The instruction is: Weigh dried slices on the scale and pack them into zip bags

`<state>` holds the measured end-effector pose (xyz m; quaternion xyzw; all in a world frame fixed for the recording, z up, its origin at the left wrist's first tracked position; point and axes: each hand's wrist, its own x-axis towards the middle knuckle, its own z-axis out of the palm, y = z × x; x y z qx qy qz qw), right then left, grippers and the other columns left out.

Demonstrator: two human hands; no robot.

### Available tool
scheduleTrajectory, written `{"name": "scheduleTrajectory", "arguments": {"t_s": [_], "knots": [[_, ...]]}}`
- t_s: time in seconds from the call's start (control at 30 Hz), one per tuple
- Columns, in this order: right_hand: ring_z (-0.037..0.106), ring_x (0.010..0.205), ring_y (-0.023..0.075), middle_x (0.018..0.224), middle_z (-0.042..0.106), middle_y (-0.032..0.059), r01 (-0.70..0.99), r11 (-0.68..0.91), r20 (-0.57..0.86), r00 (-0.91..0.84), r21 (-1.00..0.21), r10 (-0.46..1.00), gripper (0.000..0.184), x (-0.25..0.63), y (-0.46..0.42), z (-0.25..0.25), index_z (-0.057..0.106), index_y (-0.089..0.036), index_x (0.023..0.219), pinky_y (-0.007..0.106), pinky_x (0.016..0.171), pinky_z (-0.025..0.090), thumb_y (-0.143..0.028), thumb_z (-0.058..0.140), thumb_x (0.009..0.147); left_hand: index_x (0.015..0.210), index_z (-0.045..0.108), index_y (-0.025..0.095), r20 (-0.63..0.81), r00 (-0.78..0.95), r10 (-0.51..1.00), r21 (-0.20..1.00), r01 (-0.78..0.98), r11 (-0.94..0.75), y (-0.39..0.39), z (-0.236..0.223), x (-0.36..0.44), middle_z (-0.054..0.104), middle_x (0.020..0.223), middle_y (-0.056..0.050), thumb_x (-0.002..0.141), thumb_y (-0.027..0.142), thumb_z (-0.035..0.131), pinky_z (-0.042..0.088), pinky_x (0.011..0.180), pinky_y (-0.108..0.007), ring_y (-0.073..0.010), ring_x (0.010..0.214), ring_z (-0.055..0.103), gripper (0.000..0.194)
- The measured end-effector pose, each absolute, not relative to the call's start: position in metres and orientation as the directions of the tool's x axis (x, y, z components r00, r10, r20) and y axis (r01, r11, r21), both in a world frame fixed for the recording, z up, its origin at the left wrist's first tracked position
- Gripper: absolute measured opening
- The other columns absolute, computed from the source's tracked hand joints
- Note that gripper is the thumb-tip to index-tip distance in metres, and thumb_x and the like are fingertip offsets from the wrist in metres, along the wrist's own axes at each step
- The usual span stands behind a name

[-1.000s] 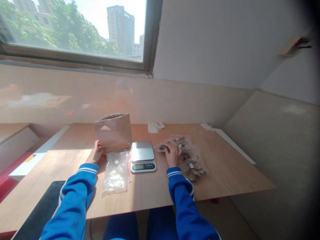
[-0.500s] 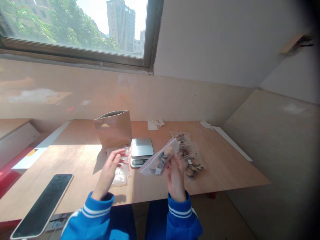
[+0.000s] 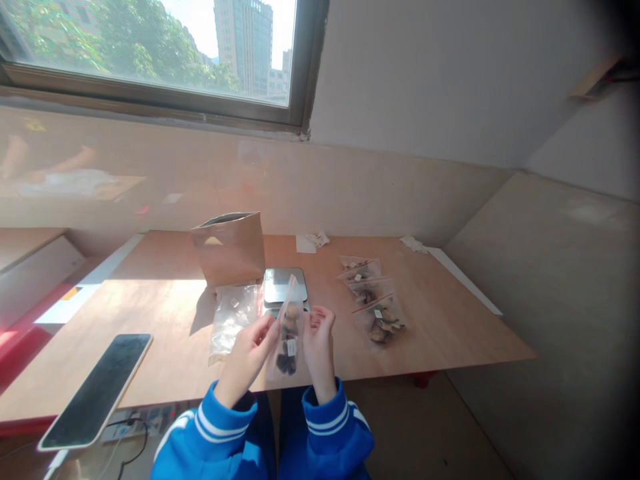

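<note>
Both my hands hold one small clear zip bag (image 3: 289, 332) with dark dried pieces in it, upright in front of me above the table's near edge. My left hand (image 3: 249, 357) pinches its left side and my right hand (image 3: 319, 345) pinches its right side. Just behind the bag sits a small digital scale (image 3: 283, 286). A standing brown paper pouch (image 3: 230, 249) is left of the scale, with a pile of empty clear bags (image 3: 231, 319) lying in front of it. A few filled zip bags (image 3: 373, 300) lie in a row to the right.
A black phone (image 3: 97, 390) lies at the wooden table's (image 3: 450, 327) near left edge. Paper scraps (image 3: 311, 241) sit at the back by the wall. A window runs above; a panel wall closes the right side. Cables and a power strip (image 3: 150, 420) lie below the table.
My right hand lifted one filled bag from the row on the right and brought it to the centre. My left hand left the brown pouch and took hold of the bag's other side.
</note>
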<state>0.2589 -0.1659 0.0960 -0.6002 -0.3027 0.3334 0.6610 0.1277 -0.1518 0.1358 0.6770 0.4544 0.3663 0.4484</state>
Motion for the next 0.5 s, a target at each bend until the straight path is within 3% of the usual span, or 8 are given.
{"name": "scheduleTrajectory", "arguments": {"t_s": [0.07,0.2,0.33,0.5], "knots": [[0.058,0.067,0.0145,0.073,0.059,-0.0003,-0.010,0.064,0.048,0.555,-0.998,0.830,0.028,0.257,-0.170,0.107,0.047,-0.021,0.086,0.026,0.061,0.045,-0.048,0.054,0.084,0.065,0.041,0.020,0.087,0.292,0.953,0.940,0.291,-0.175,-0.151,0.133,0.133,0.040,0.058,0.003,0.087,0.050,0.043,0.033,0.053,-0.024,-0.0116,0.057,0.040,0.038],[0.050,0.053,0.0108,0.057,0.048,-0.0051,-0.131,0.077,0.055,0.162,-0.988,0.985,0.037,0.249,-0.178,0.125,0.042,-0.021,0.068,0.022,0.050,0.039,-0.053,0.050,0.086,0.066,0.040,0.020,0.058,0.286,0.957,0.956,0.260,-0.136,-0.149,0.129,0.140,0.040,0.056,0.004,0.088,0.050,0.043,0.032,0.051,-0.024,-0.0112,0.054,0.039,0.037],[0.047,0.046,0.0094,0.051,0.047,-0.0071,-0.273,0.037,0.008,0.104,-0.961,0.995,0.043,0.245,-0.178,0.125,0.039,-0.022,0.065,0.021,0.046,0.039,-0.058,0.057,0.079,0.072,0.047,0.020,0.034,0.329,0.944,0.969,0.220,-0.112,-0.150,0.126,0.142,0.042,0.053,0.005,0.089,0.051,0.041,0.030,0.048,-0.024,-0.0110,0.050,0.040,0.036],[0.047,0.044,0.0085,0.051,0.049,-0.0081,-0.353,-0.002,0.007,-0.023,-0.935,1.000,0.040,0.244,-0.173,0.117,0.040,-0.022,0.069,0.021,0.046,0.039,-0.057,0.057,0.081,0.070,0.051,0.020,0.020,0.239,0.971,0.991,0.127,-0.052,-0.154,0.119,0.137,0.043,0.052,0.004,0.086,0.053,0.046,0.031,0.045,-0.024,-0.0112,0.048,0.040,0.037]]}}
